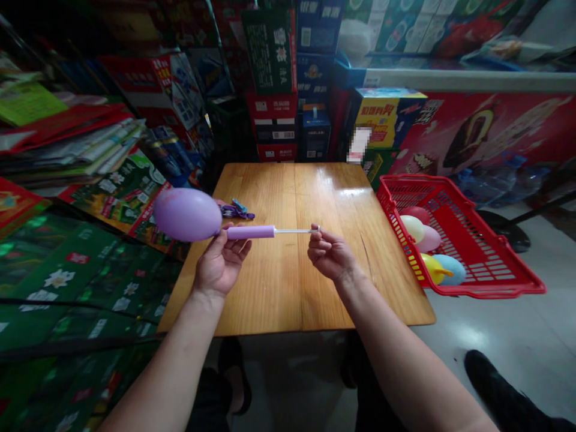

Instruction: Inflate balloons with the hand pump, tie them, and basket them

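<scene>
**Balloon partly inflated, pump plunger drawn out**

Partly filled lilac rubber balloon [188,214] seated on the nozzle of a slim lilac plastic hand pump [250,231], held above the near-left part of the glossy wooden table [288,288]. Left hand [221,262] clenched round balloon neck and pump barrel together. Right hand [332,254] pinching the end of the thin white plunger rod [294,231], rod pulled fully out. Judged mid-inflation: balloon oval and smooth, taut at the far end, smaller than it looks able to go; neck not yet tied.

Small heap of flat purple and blue uninflated balloons [236,209] on the table just behind the pump. Red plastic shopping basket [490,270] at the table's right edge, holding inflated balloons [427,243]: white, pink, yellow, pale blue. Judged several finished, several left.
</scene>
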A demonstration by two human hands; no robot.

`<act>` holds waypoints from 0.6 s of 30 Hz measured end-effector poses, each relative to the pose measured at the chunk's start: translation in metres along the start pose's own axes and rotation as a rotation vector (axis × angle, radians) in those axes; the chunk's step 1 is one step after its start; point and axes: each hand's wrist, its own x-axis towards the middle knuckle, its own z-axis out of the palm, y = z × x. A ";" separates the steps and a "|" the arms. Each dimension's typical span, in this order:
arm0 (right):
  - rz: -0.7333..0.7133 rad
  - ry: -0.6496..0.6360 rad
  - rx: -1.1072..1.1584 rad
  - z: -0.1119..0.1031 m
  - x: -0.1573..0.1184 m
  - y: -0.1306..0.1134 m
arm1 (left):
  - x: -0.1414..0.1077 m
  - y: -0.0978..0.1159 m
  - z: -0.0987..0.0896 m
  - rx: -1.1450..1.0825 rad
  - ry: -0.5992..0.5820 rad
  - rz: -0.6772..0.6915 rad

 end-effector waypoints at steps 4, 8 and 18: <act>0.044 -0.042 -0.039 -0.001 0.003 0.024 | -0.009 -0.016 0.004 0.000 -0.034 -0.103; 0.056 -0.084 -0.034 -0.001 0.003 0.028 | -0.007 -0.022 0.006 -0.034 -0.007 -0.123; 0.058 -0.047 -0.005 -0.002 0.006 0.024 | -0.016 -0.020 0.009 0.005 -0.023 -0.083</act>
